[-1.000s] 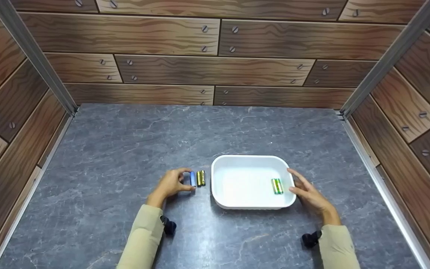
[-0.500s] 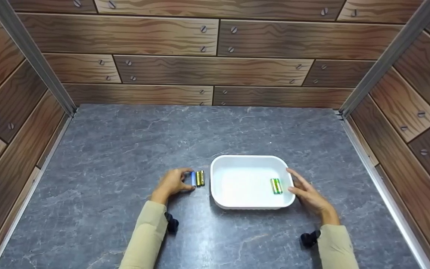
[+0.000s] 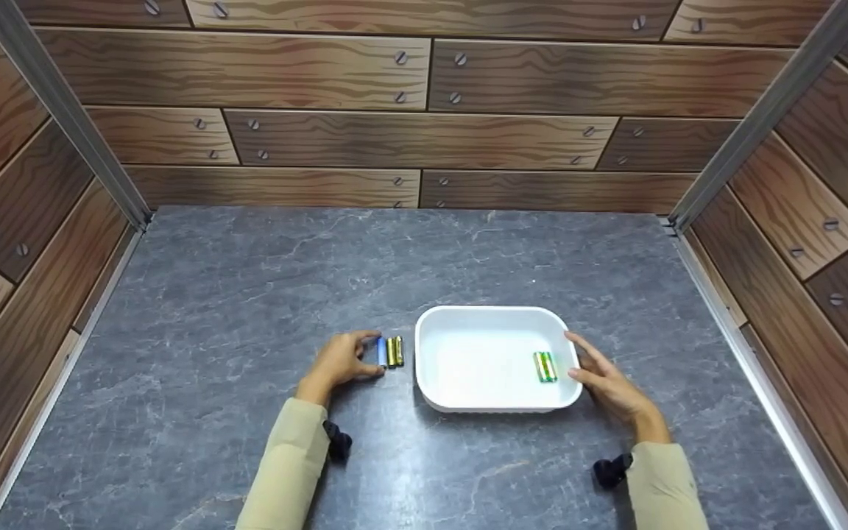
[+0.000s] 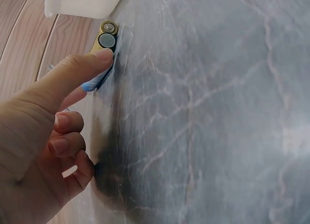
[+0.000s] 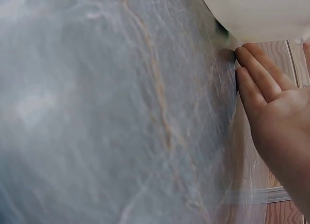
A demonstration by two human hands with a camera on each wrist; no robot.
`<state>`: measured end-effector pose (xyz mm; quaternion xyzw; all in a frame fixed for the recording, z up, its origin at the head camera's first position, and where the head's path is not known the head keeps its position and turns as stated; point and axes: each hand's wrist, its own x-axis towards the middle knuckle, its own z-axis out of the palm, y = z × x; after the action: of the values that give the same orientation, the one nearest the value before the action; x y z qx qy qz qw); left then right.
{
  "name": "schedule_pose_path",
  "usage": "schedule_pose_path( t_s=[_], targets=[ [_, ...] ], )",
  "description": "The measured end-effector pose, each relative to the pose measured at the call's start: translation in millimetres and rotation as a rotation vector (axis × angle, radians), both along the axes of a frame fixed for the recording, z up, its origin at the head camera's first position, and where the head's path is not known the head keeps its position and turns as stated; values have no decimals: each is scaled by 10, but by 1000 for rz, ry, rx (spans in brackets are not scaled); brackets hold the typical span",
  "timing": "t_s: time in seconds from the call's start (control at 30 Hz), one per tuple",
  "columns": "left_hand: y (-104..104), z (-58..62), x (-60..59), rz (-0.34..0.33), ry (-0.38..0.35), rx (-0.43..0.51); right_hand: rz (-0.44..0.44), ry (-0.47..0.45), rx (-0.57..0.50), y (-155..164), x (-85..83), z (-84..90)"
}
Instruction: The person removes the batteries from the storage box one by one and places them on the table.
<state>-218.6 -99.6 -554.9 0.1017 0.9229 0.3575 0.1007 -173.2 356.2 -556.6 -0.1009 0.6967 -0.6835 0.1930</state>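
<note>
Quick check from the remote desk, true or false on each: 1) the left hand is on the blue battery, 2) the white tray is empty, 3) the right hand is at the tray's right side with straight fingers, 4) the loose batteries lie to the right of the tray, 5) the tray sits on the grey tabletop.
1) True. The left hand pinches the blue battery between thumb and fingers.
2) False. A green battery lies inside the white tray, near its right wall.
3) True. The right hand rests at the tray's right side, fingers straight.
4) False. The blue battery and the gold batteries lie left of the tray.
5) True. The tray sits on the grey tabletop.
</note>
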Motion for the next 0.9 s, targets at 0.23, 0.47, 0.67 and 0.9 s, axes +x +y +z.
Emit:
schedule_pose_path(
  t_s=[0.23, 0.47, 0.67, 0.9],
  targets=[
    [5, 71, 24, -9, 22, 42, -20, -20, 41, -8, -4, 2],
    [43, 171, 68, -20, 93, 68, -27, -10, 79, -20, 0, -2],
    [152, 326, 126, -66, 140, 91, -36, -10, 96, -3, 4, -2],
    [330, 458, 203, -141, 206, 115, -34, -23, 106, -16, 6, -3]
  ],
)
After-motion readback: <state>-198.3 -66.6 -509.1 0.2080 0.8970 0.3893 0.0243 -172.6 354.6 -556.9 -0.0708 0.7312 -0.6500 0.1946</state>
